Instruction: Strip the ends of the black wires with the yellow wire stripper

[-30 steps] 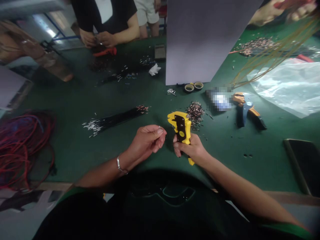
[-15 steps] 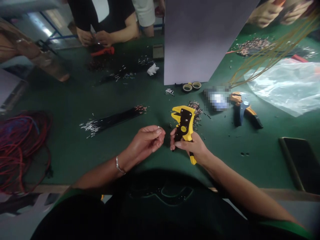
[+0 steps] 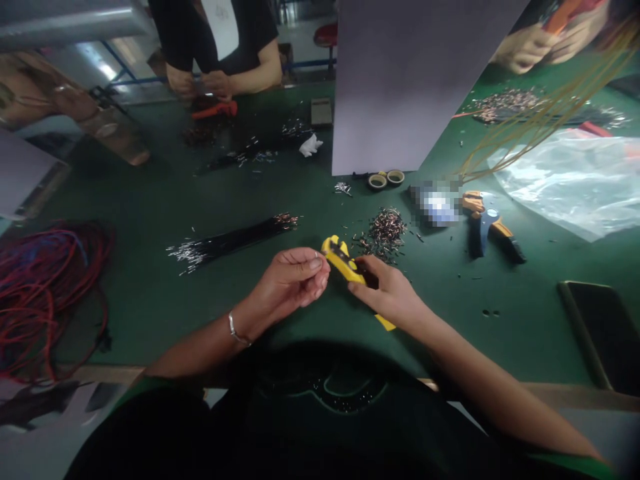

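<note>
Pliers point(image 3: 350, 269), yellow and black, are at the middle of the desk point(image 3: 150, 320), held above its surface. Leftmost on the desk, red cables point(image 3: 50, 300) lie in a loose tangle; nearer the hands is a bundle of black wires point(image 3: 235, 242), probably light and flexible, best gathered round its middle.

The person's left hand point(image 3: 300, 277) pinches a small piece point(image 3: 316, 255) between thumb and forefinger. It looks light and easy to drop, and most of it is hidden. The head of the pliers is close by; whether they touch cannot be told.

The right hand point(image 3: 393, 293) is wrapped round the pliers, which should be stiff, sturdy and fairly light. Their smooth yellow casing might slip a little, so the handles are the place to hold. Just beyond that hand are scraps point(image 3: 387, 228); farther right come a blue tool point(image 3: 484, 227) and a phone point(image 3: 603, 320).
</note>
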`<state>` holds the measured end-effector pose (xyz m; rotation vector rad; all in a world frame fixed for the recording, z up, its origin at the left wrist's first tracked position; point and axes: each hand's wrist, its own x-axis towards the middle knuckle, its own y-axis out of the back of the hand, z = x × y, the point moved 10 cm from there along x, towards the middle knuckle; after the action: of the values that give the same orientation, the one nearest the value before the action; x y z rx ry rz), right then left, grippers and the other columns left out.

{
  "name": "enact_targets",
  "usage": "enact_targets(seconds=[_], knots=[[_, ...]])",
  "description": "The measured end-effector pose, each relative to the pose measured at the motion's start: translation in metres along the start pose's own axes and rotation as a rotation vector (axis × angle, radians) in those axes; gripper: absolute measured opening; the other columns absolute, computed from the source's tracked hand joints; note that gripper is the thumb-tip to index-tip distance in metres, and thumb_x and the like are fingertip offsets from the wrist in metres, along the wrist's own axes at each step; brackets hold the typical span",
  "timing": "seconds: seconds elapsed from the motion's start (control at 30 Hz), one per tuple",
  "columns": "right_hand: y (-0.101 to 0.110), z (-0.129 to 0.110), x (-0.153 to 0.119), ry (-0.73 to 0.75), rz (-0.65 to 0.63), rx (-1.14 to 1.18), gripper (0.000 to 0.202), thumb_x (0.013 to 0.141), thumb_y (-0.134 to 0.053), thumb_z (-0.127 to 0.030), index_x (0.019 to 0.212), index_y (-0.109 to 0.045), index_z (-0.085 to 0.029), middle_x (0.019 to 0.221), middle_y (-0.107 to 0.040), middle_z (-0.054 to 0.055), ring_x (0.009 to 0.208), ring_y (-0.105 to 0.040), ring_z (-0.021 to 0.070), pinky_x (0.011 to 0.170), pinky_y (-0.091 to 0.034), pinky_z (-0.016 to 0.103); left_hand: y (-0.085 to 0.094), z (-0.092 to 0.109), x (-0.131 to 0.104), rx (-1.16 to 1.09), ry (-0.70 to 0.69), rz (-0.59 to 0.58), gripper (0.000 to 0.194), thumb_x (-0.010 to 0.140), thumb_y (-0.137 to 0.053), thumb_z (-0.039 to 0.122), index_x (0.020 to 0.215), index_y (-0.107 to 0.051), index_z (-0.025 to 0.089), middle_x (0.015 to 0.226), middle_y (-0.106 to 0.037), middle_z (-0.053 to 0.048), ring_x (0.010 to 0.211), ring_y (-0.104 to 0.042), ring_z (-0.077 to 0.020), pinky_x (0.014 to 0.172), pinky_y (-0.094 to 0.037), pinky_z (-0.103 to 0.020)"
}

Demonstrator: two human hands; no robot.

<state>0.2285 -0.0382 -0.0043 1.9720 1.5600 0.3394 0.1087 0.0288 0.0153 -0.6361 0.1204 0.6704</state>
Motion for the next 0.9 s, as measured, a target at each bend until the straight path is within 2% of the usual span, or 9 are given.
enact_targets(seconds=[0.13, 0.3, 0.4, 0.47, 0.53, 0.63, 0.7, 0.8, 0.9], knots=[[-0.008, -0.003, -0.004, 0.023, 0.086, -0.282, 0.037, 0.067, -0.068, -0.034, 0.100, -0.064, -0.017, 0.084, -0.070, 0.009, 0.069, -0.062, 0.0231, 0.064, -0.041, 0.032, 0.000, 0.005, -0.001, 0.017, -0.051, -0.010, 0.012, 0.075, -0.071, 0.026, 0.072, -0.068, 0.015, 0.057, -0.057, 0.000, 0.044, -0.052, -0.0069, 0.031, -0.032, -0.014], [-0.024, -0.019, -0.008, 0.217, 0.103, -0.521, 0.027, 0.078, -0.061, -0.038, 0.091, -0.067, -0.015, 0.078, -0.068, 0.010, 0.070, -0.062, 0.0232, 0.060, -0.039, 0.031, 0.000, 0.006, -0.002, 0.036, -0.085, 0.000, 0.014, 0.074, -0.073, 0.027, 0.071, -0.068, 0.014, 0.056, -0.058, 0.001, 0.042, -0.052, -0.0064, 0.030, -0.032, -0.014], [-0.018, -0.024, -0.009, 0.277, 0.141, -0.555, 0.022, 0.082, -0.057, -0.034, 0.082, -0.069, -0.016, 0.075, -0.067, 0.009, 0.072, -0.063, 0.0223, 0.061, -0.041, 0.030, 0.002, 0.007, -0.002, 0.051, -0.092, 0.011, 0.015, 0.074, -0.073, 0.028, 0.073, -0.068, 0.014, 0.056, -0.059, 0.001, 0.041, -0.052, -0.0063, 0.030, -0.033, -0.014], [-0.008, -0.027, -0.010, 0.300, 0.185, -0.435, 0.020, 0.083, -0.056, -0.031, 0.082, -0.069, -0.016, 0.078, -0.067, 0.009, 0.075, -0.063, 0.0219, 0.065, -0.045, 0.031, 0.004, 0.005, -0.001, 0.067, -0.083, 0.032, 0.015, 0.073, -0.074, 0.028, 0.073, -0.068, 0.014, 0.056, -0.060, 0.001, 0.041, -0.053, -0.0063, 0.030, -0.033, -0.014], [0.000, -0.026, -0.009, 0.298, 0.160, -0.150, 0.018, 0.082, -0.058, -0.029, 0.086, -0.069, -0.016, 0.079, -0.068, 0.008, 0.075, -0.064, 0.0202, 0.068, -0.049, 0.033, 0.005, 0.004, -0.001, 0.077, -0.075, 0.053, 0.016, 0.072, -0.074, 0.028, 0.072, -0.068, 0.013, 0.055, -0.060, 0.001, 0.041, -0.053, -0.0062, 0.030, -0.033, -0.014], [-0.006, -0.020, -0.007, 0.208, -0.043, 0.426, 0.018, 0.079, -0.065, -0.031, 0.092, -0.068, -0.018, 0.078, -0.070, 0.004, 0.069, -0.066, 0.0168, 0.066, -0.054, 0.032, 0.002, 0.002, 0.000, 0.088, -0.066, 0.062, 0.016, 0.070, -0.075, 0.028, 0.070, -0.068, 0.013, 0.053, -0.060, 0.001, 0.039, -0.052, -0.0065, 0.029, -0.033, -0.015], [-0.014, -0.019, -0.008, 0.142, -0.154, 0.704, 0.022, 0.075, -0.071, -0.032, 0.093, -0.068, -0.019, 0.078, -0.071, 0.003, 0.067, -0.067, 0.0159, 0.066, -0.055, 0.032, 0.000, -0.001, 0.001, 0.099, -0.058, 0.064, 0.017, 0.070, -0.075, 0.028, 0.069, -0.068, 0.012, 0.053, -0.061, 0.001, 0.039, -0.051, -0.0063, 0.029, -0.033, -0.015], [-0.017, -0.020, -0.009, 0.106, -0.189, 0.873, 0.023, 0.071, -0.076, -0.029, 0.091, -0.069, -0.019, 0.075, -0.071, 0.002, 0.066, -0.067, 0.0142, 0.067, -0.056, 0.032, -0.002, -0.007, 0.002, 0.124, -0.036, 0.066, 0.019, 0.070, -0.075, 0.029, 0.070, -0.067, 0.012, 0.053, -0.061, 0.001, 0.039, -0.052, -0.0060, 0.030, -0.034, -0.015], [-0.018, -0.019, -0.009, 0.096, -0.181, 0.897, 0.017, 0.071, -0.076, -0.026, 0.085, -0.070, -0.018, 0.069, -0.069, 0.000, 0.061, -0.065, 0.0119, 0.064, -0.056, 0.029, -0.005, -0.014, 0.003, 0.142, -0.005, 0.055, 0.021, 0.069, -0.075, 0.030, 0.069, -0.067, 0.011, 0.053, -0.061, 0.000, 0.038, -0.052, -0.0061, 0.030, -0.034, -0.015]])
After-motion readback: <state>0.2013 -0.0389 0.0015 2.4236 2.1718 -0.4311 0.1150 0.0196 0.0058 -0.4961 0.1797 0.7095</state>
